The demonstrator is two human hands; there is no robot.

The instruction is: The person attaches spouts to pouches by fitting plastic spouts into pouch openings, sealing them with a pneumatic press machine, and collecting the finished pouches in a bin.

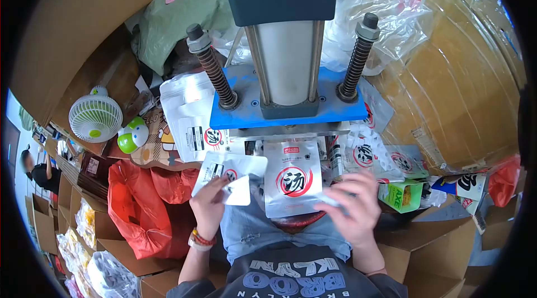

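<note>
A silver-white pouch (254, 165) with a red and black print is gripped in my left hand (208, 204), left of the press (288, 122). Another pouch (292, 183), with a black character in a red ring, lies under the front edge of the press, its lower part sticking out toward me. My right hand (356, 206) is at that pouch's lower right corner, fingers bent and blurred, with a small whitish item (330, 200) between the fingertips. What that item is, I cannot make out.
More pouches lie left (184, 108) and right (366, 152) of the press. A small fan (95, 118), a red bag (137, 208) and open cartons (436, 247) surround the seat. A green AXE box (401, 196) stands right. Another person (42, 172) is far left.
</note>
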